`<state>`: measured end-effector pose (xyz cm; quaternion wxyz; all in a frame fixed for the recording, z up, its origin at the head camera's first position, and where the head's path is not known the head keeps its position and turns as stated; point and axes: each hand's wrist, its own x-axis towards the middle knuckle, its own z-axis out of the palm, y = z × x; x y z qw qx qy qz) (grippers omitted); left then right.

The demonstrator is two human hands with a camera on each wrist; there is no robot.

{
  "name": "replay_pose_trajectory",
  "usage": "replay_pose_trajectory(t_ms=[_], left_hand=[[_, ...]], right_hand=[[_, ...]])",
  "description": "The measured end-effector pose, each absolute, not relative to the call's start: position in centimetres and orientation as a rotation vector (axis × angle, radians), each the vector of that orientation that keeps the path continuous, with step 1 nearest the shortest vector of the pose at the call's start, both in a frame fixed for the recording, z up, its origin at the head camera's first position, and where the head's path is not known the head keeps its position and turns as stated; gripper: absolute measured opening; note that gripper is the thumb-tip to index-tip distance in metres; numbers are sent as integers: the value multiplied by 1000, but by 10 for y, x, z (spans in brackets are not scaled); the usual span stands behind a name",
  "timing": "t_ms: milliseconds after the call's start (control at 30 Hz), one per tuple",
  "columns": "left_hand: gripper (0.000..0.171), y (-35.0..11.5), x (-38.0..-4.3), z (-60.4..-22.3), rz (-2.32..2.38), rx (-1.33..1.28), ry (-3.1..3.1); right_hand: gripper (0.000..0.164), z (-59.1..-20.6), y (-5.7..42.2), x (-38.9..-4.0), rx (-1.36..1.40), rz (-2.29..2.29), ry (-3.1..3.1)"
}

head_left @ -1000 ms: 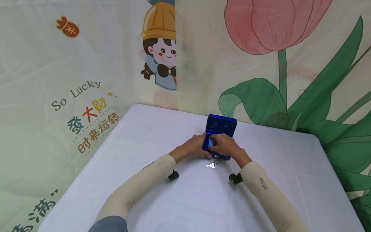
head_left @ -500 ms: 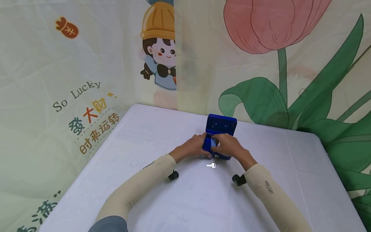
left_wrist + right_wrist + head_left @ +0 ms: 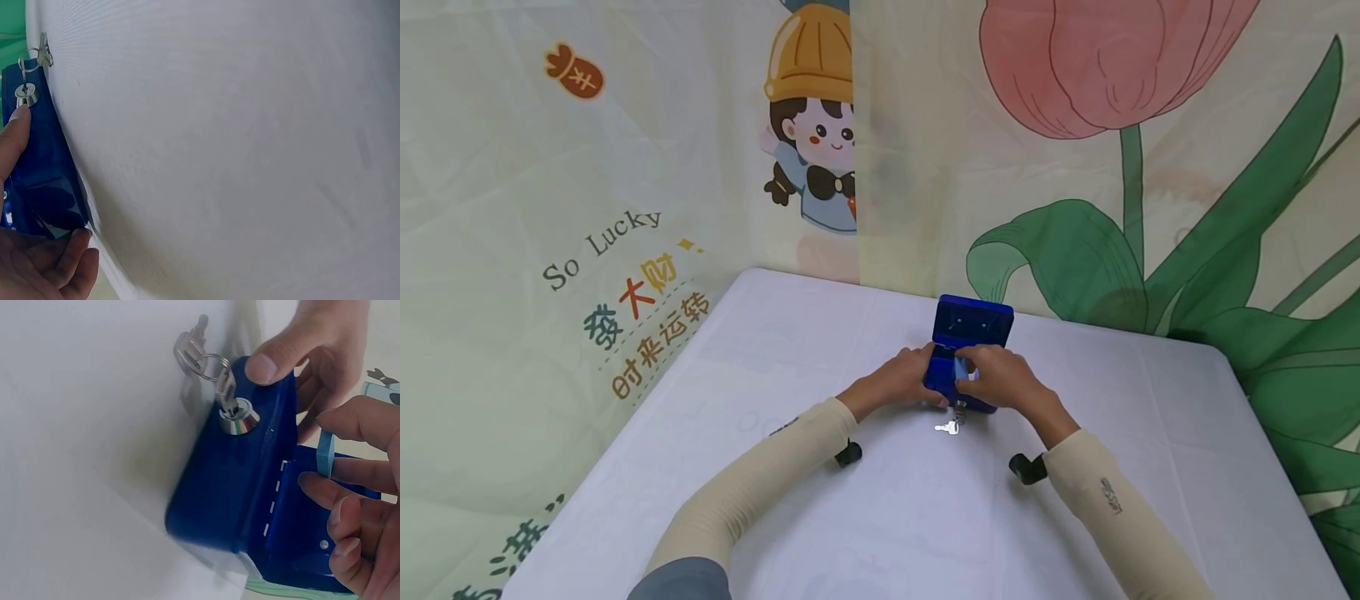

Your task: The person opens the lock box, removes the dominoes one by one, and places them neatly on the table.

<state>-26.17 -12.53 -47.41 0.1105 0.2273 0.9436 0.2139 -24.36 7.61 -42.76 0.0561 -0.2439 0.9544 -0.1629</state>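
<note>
A small blue lock box point(image 3: 973, 323) stands with its lid raised near the back of the table. My left hand point(image 3: 904, 379) grips its left side, thumb on the front wall in the right wrist view. My right hand point(image 3: 1000, 377) pinches a light-blue flat piece point(image 3: 325, 453) between thumb and fingers over the open box. Seen edge-on in the right wrist view, this piece is partly covered by the fingers. A key sits in the round silver lock point(image 3: 239, 419), and a second key point(image 3: 190, 350) hangs from its ring. The box's interior is mostly hidden by the hands.
The white-covered table point(image 3: 880, 517) meets a printed cloth backdrop point(image 3: 910, 167) just behind the box. A dark wrist-mounted piece point(image 3: 1028, 468) juts from the right sleeve, and a similar one point(image 3: 849, 454) from the left.
My right hand and forearm have shifted a little to the right, carrying the light-blue piece across the box. My left hand and the box have stayed put.
</note>
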Motion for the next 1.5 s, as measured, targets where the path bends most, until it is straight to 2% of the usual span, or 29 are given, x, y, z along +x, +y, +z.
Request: replay_pose_trajectory(t_ms=[500,1500], left_hand=[[107,-127,-259,-473,645,635,2765],[108,-122,-267,-476,615,588,2778]], right_hand=[[52,-412,94,-231,-680,-478,2923],[52,-414,126,-233,-604,-436,2906]])
